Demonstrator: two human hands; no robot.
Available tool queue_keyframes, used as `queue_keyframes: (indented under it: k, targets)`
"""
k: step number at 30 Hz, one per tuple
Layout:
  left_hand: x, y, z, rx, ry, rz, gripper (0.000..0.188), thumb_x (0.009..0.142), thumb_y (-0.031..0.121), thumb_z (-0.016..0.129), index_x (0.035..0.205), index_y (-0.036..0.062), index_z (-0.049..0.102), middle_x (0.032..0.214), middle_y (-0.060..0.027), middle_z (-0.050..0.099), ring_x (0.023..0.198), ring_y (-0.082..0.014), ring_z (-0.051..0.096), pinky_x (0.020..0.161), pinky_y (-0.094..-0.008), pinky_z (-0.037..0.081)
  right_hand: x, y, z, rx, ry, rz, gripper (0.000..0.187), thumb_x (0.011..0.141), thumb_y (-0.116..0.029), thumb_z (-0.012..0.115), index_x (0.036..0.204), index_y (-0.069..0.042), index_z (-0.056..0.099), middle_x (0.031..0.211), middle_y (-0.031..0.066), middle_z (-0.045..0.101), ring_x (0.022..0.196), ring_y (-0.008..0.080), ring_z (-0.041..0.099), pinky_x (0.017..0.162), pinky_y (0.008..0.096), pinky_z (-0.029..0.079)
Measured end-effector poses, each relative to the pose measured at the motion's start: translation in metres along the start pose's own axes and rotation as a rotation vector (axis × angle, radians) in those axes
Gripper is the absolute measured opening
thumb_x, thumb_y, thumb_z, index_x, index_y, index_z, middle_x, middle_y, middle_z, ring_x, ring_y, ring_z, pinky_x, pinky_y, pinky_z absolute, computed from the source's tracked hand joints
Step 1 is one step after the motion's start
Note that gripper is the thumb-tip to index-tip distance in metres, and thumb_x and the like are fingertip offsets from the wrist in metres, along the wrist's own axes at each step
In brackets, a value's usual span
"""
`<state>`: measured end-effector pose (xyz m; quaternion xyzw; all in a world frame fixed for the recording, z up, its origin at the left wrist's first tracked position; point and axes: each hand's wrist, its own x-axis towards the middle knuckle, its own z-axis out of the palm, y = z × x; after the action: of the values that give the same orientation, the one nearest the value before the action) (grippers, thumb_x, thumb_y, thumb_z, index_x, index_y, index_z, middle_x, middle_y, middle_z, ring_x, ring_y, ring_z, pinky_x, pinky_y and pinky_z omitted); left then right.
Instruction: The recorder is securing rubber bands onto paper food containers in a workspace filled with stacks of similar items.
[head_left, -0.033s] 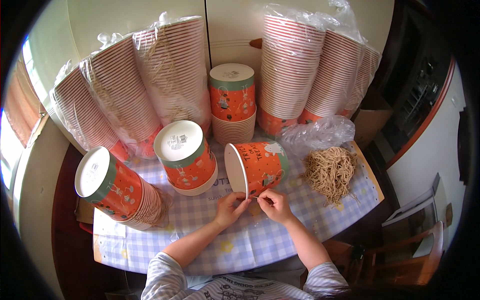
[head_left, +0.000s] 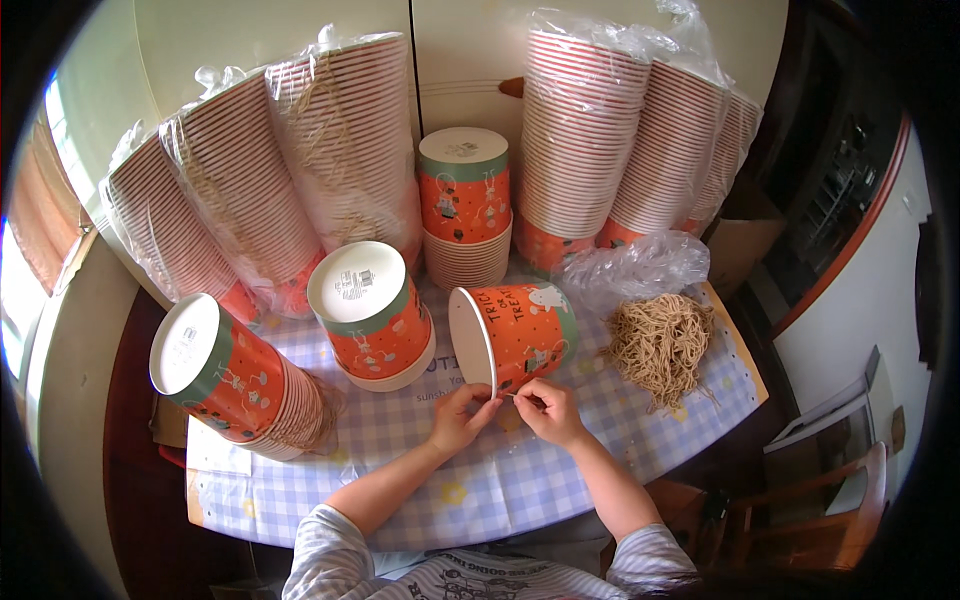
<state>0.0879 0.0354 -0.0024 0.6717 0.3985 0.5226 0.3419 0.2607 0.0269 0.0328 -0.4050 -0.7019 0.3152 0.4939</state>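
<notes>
An orange paper bucket (head_left: 530, 335) with a green base band and cartoon figures lies on its side, its white-rimmed mouth facing left. At the lower edge of that mouth, my left hand (head_left: 462, 417) grips the rim between thumb and fingers. Close beside it, my right hand (head_left: 549, 410) pinches a thin tan cord (head_left: 510, 396) against the bucket's lower side. Only a short length of the cord shows between the hands; whether it passes through the bucket wall cannot be made out.
A heap of tan cords (head_left: 662, 345) lies right, below a crumpled plastic bag (head_left: 640, 268). Upturned bucket stacks stand left (head_left: 245, 385), centre-left (head_left: 370, 315) and behind (head_left: 465, 205). Tall plastic-wrapped stacks (head_left: 345, 130) line the back of the checked tablecloth (head_left: 400, 480); a wooden chair (head_left: 830, 510) stands right.
</notes>
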Motion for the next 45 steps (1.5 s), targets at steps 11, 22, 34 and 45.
queue_keyframes:
  k: [11, 22, 34, 45]
  targets:
    - [0.002, 0.008, -0.004, -0.119, -0.133, -0.059, 0.019, 0.084, 0.007, 0.057, 0.103, 0.0047, 0.057, 0.088, -0.01, 0.064, 0.077, -0.015, 0.062, 0.069, -0.028, 0.049, 0.0, 0.003, 0.004, -0.111, 0.016, -0.037, 0.009, 0.076, -0.01, 0.062, 0.072, -0.003, 0.058, 0.067, 0.0096, 0.059, 0.057, 0.0234, 0.059, 0.05, 0.0311, 0.045]
    - [0.007, 0.007, -0.001, 0.054, -0.212, 0.134, 0.014, 0.081, 0.003, 0.057, 0.095, 0.0027, 0.058, 0.085, -0.0114, 0.059, 0.078, -0.0264, 0.059, 0.067, -0.0312, 0.047, -0.001, 0.003, 0.002, -0.165, 0.01, -0.002, 0.01, 0.073, -0.011, 0.062, 0.071, -0.003, 0.056, 0.069, 0.0106, 0.061, 0.059, 0.024, 0.061, 0.052, 0.0319, 0.047]
    - [0.009, 0.033, -0.003, 0.292, -0.302, 0.258, 0.015, 0.075, 0.004, 0.061, 0.089, 0.0045, 0.056, 0.08, -0.0098, 0.059, 0.066, -0.0258, 0.061, 0.057, -0.0335, 0.048, 0.0, -0.005, 0.002, -0.248, 0.093, -0.019, 0.029, 0.076, -0.031, 0.063, 0.068, -0.004, 0.057, 0.06, 0.0098, 0.057, 0.052, 0.0235, 0.058, 0.047, 0.0309, 0.044]
    - [0.025, 0.084, -0.024, 0.296, -0.293, 0.289, 0.012, 0.072, 0.007, 0.064, 0.079, 0.0044, 0.055, 0.074, -0.0093, 0.058, 0.062, -0.0265, 0.06, 0.054, -0.0346, 0.048, -0.005, 0.001, -0.01, 0.01, 0.199, 0.223, 0.038, 0.086, -0.027, 0.053, 0.059, -0.001, 0.055, 0.052, 0.0062, 0.055, 0.045, 0.0158, 0.051, 0.043, 0.0284, 0.037]
